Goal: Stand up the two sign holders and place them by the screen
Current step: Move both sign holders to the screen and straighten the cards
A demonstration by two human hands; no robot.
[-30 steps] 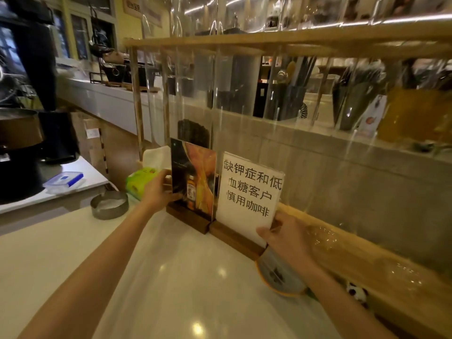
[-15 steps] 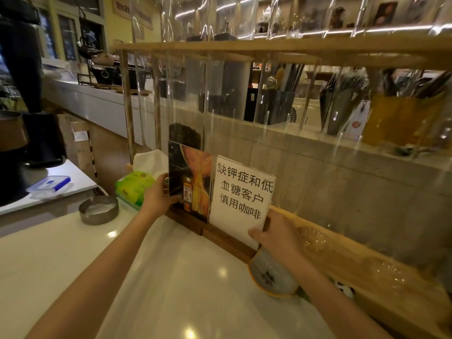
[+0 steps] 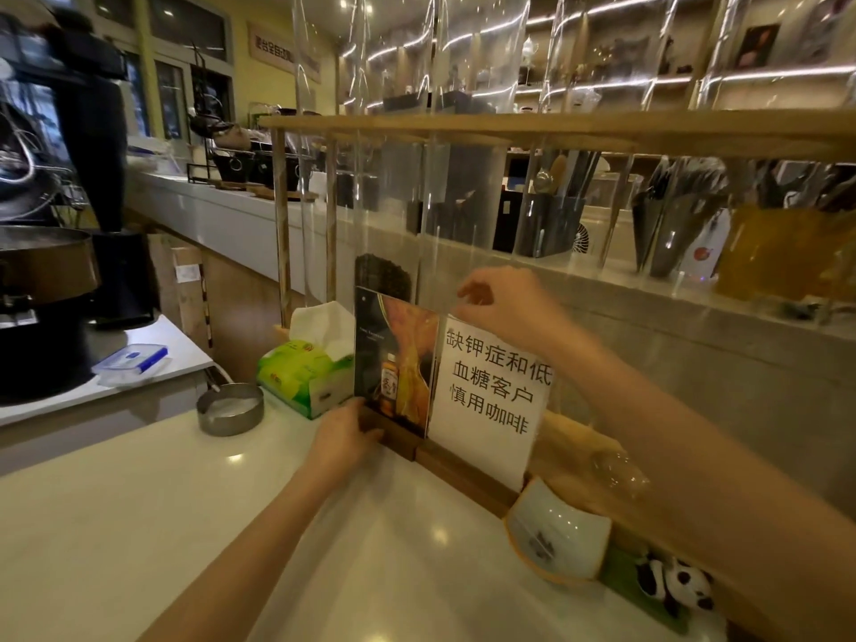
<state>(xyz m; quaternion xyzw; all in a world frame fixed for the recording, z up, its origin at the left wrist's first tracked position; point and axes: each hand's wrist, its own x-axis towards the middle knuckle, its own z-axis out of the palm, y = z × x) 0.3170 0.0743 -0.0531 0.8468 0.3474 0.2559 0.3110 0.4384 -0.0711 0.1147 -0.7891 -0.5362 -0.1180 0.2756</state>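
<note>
Signs stand upright side by side at the surface's point(image 3: 139, 525) far edge, against the clear screen point(image 3: 463, 215): picture sign point(image 3: 393, 363) left, text sign point(image 3: 493, 396) right, bases touching. Left hand point(image 3: 340, 440) holds the picture sign's wooden base in a narrow grip. Right hand point(image 3: 505, 308) pinches the text sign's top edge.

Two sign holders stand upright side by side against the clear screen point(image 3: 463, 215): a dark drink poster point(image 3: 393, 363) and a white printed notice point(image 3: 491, 391), both on wooden bases.
</note>
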